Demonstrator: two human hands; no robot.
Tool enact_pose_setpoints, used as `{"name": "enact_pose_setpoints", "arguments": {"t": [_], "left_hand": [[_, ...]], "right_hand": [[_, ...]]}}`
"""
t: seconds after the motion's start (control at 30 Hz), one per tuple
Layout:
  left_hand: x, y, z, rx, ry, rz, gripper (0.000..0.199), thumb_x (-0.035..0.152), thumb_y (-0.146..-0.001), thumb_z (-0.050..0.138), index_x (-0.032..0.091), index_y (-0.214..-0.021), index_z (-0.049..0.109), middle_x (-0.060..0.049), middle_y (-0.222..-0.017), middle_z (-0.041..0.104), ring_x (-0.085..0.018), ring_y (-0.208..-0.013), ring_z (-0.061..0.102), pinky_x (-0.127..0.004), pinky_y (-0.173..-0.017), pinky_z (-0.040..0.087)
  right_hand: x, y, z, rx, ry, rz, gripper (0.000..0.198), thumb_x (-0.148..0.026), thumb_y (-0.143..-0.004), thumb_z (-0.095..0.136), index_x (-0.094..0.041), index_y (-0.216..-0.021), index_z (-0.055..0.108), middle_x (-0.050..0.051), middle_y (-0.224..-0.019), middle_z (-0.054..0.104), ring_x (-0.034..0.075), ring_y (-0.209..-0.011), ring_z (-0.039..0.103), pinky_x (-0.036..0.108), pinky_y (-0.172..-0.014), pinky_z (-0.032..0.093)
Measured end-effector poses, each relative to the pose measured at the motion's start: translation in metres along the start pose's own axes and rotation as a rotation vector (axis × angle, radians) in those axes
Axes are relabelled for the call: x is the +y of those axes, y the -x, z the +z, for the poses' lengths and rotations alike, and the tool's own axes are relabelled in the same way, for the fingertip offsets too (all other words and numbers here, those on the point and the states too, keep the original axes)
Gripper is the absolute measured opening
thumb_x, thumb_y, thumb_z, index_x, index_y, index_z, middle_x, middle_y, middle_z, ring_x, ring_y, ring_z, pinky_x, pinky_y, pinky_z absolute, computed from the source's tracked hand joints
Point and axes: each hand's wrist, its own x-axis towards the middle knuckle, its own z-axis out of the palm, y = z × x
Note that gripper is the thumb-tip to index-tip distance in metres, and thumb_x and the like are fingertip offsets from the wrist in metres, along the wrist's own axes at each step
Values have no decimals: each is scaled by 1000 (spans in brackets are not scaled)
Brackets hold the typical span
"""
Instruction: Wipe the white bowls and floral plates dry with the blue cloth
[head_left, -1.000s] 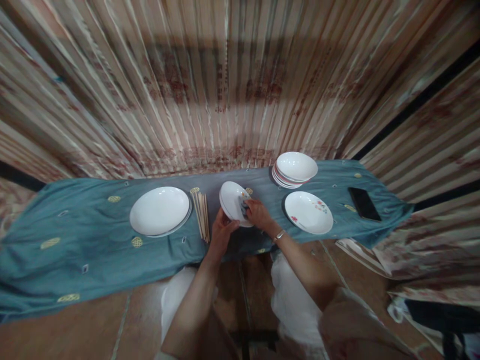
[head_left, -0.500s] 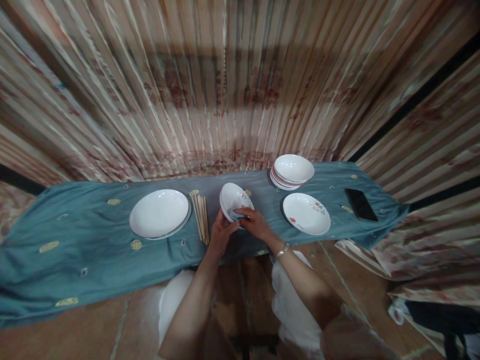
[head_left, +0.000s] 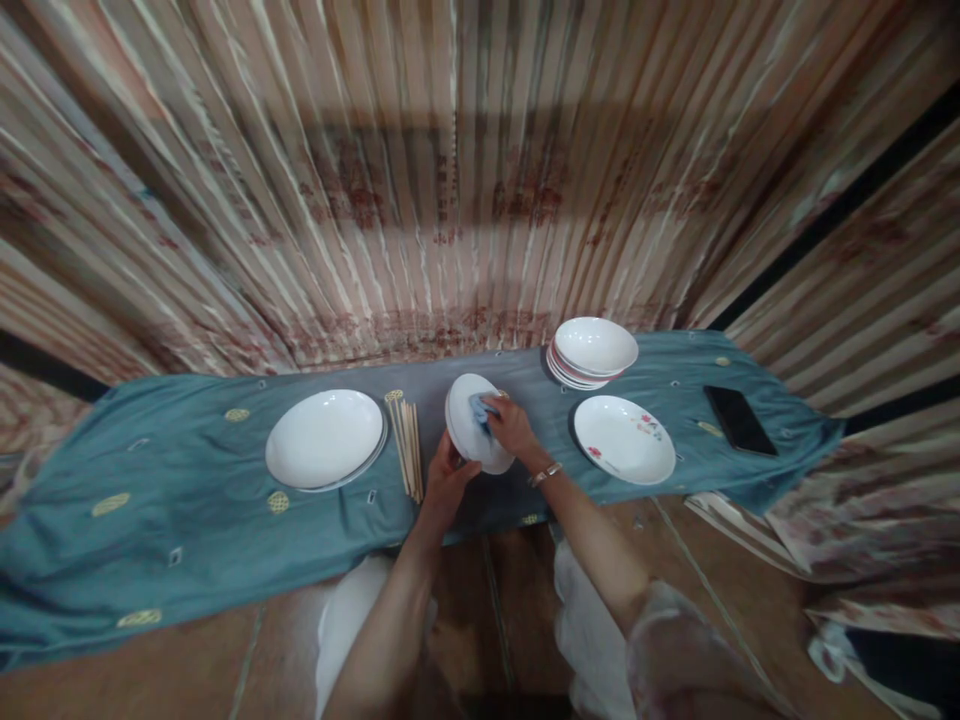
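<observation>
A white bowl [head_left: 466, 390] is tilted toward me above the middle of the table. My left hand [head_left: 448, 474] grips its lower left rim, the thumb over the edge and the fingers underneath. My right hand [head_left: 513, 428] is closed on a small blue cloth [head_left: 480, 408], pressed against the bowl's inside. Part of the cloth is hidden by the fingers. Just left of the bowl lies a bundle of wooden chopsticks [head_left: 406, 450]. Right of my hands sits a white plate with red flowers [head_left: 622, 445].
Large white plates [head_left: 326, 438] are stacked on the left. A stack of white bowls [head_left: 596, 345] stands at the back right, and a black phone [head_left: 739, 420] lies near the right end. A teal cloth [head_left: 202, 500] covers the narrow table; curtains [head_left: 465, 270] hang behind.
My right hand and the blue cloth have moved from the bowl's near rim up across its inside. The bowl has turned in my left hand. The view has shifted slightly.
</observation>
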Motion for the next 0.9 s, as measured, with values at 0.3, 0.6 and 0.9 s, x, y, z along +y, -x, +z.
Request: {"name": "enact_pose_setpoints", "arguments": {"t": [0.3,0.6,0.9], "left_hand": [[2,-1,3,-17,0,3,74,23,-62,79,20,-132,55,-9,-131,62,-25,-121,57,-38,-104,43],[-1,-4,2,-12,-30,2,70,23,-63,80,23,-129,57,-8,-127,66,-24,-116,61,-36,-100,46],[2,-3,4,-29,-40,3,72,24,-63,81,24,-130,58,-9,-127,66,-26,-116,61,-37,-99,48]], "right_hand": [[18,40,14,116,141,-38,34,-10,-87,47,-17,-117,64,13,-118,70,22,-118,62,37,-102,49],[14,60,2,-18,8,-35,33,-10,-84,52,-15,-114,64,15,-115,70,25,-114,64,44,-104,48],[-12,71,-18,-82,-135,-32,36,-11,-81,54,-19,-114,68,10,-114,72,22,-108,67,40,-99,51]]}}
